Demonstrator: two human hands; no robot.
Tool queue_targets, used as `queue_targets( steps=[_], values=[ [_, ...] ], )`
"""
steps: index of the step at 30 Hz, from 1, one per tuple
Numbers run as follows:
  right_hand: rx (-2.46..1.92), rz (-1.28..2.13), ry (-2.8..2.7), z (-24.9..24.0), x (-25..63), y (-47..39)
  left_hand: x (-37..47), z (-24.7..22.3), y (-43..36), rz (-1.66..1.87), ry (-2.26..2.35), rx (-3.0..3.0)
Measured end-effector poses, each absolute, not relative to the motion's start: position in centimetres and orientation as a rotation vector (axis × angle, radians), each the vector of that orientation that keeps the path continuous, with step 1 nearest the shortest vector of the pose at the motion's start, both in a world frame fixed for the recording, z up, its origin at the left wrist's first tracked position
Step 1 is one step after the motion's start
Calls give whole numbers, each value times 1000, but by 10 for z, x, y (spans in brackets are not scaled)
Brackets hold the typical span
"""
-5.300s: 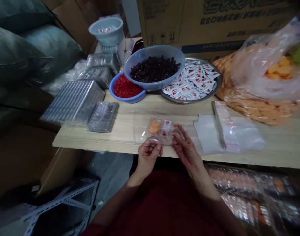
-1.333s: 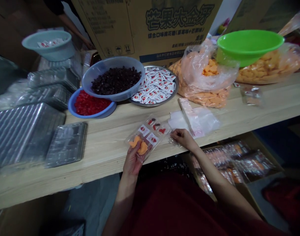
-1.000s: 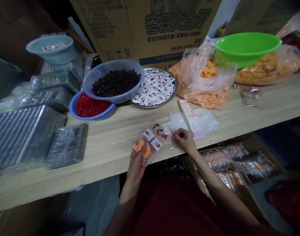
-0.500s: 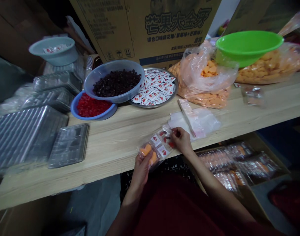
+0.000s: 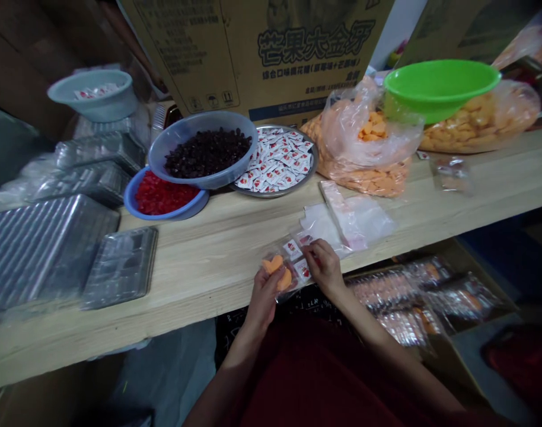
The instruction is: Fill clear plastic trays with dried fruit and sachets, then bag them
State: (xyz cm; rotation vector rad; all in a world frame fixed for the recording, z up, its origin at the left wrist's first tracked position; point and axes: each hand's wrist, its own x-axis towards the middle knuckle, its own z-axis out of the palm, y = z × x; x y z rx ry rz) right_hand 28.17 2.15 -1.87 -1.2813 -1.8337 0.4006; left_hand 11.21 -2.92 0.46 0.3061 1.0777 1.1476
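Near the table's front edge, my left hand grips the left end of a clear compartment tray, thumb on top. Orange heart-like candies lie in that end by my thumb. Small white printed sachets fill the middle compartments. Over the tray's right end, my right hand is closed with its fingertips pinched together; what they hold, if anything, is hidden. That hand also covers most of the right compartments. Just beyond it lie flat clear plastic bags.
A bowl of dark candies overlaps a blue bowl of red candies, beside a metal plate of sachets. Stacked clear trays stand left. Bags of orange candies and a green bowl are right. Below sits a carton of packed trays.
Both hands and the tray have shifted slightly right in view. My right hand has moved in over the right compartments, covering red and dark pieces that showed before.
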Motion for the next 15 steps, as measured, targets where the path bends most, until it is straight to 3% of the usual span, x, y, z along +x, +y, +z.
queue_targets(
  steps=[7, 15],
  values=[
    [-1517, 140, -1975, -16, 318, 12, 120, -2, -27, 1210, 1069, 193],
    [-1517, 350, -2017, -9, 307, -17, 141, -5, -21, 1167, 1010, 308]
  ],
)
